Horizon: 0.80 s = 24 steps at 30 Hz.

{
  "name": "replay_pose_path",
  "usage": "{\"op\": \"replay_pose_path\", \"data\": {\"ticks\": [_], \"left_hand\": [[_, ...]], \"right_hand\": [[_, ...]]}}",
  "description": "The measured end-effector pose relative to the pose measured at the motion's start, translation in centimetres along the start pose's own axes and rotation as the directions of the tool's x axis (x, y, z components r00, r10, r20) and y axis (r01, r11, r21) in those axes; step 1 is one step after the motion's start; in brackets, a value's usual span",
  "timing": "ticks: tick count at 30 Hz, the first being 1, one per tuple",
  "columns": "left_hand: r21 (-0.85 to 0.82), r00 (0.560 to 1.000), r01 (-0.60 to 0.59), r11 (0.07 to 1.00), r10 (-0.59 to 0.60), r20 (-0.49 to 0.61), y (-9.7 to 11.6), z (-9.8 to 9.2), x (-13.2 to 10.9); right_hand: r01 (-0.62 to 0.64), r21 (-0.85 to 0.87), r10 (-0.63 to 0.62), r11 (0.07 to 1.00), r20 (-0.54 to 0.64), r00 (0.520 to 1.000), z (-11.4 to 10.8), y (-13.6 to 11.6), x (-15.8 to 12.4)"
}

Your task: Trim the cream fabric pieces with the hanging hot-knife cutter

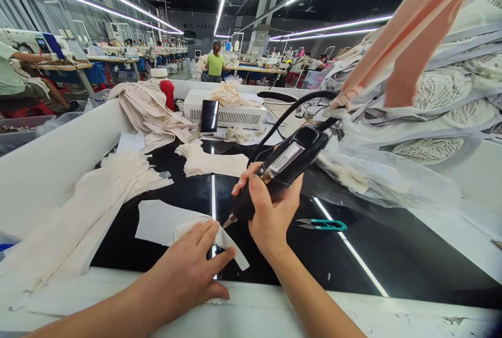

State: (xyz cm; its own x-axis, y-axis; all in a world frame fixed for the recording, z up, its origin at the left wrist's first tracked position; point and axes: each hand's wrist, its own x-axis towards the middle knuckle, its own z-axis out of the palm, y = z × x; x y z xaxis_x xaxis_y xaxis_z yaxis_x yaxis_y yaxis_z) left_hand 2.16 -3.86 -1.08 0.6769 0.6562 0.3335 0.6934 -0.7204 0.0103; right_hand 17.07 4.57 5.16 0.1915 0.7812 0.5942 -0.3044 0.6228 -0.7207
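Note:
My right hand (272,210) is wrapped round a black corded welding gun (290,157) with a silver lever on its upper side. The gun's metal tip (230,220) points down and left, close to the edge of a folded cream fabric piece (237,255). My left hand (192,265) lies over that fabric with its fingers stretched out, holding it down on the black glossy work surface (314,265). Part of the fold is hidden beneath the fingers. A flat white cut piece (160,221) extends out to the left. I cannot tell whether the tip touches the cloth.
Teal thread snips (323,224) lie right of my right hand. Cream cut pieces are stacked behind (214,162) and at left (90,207). A phone (209,116) leans on a white vented box (243,117). Bundled garments (443,97) and a peach strip (411,29) crowd the right.

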Motion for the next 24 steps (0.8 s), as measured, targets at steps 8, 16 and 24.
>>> {"op": "replay_pose_path", "data": {"ticks": [8, 16, 24], "left_hand": [[-0.041, 1.000, -0.015, 0.999, 0.015, -0.017, -0.5, -0.9, 0.0], [-0.028, 0.999, 0.040, 0.999, -0.040, -0.020, -0.8, -1.7, -0.5], [0.004, 0.999, 0.018, 1.000, -0.018, -0.048, -0.6, -1.2, -0.7]], "right_hand": [[-0.012, -0.041, 0.011, 0.999, -0.013, 1.000, 0.1, -0.1, -0.3], [-0.035, -0.060, 0.033, 0.998, -0.033, 0.999, 0.4, -1.4, -1.2], [-0.034, -0.040, 0.034, 0.999, -0.022, 0.999, 0.4, -1.4, -1.2]]}}
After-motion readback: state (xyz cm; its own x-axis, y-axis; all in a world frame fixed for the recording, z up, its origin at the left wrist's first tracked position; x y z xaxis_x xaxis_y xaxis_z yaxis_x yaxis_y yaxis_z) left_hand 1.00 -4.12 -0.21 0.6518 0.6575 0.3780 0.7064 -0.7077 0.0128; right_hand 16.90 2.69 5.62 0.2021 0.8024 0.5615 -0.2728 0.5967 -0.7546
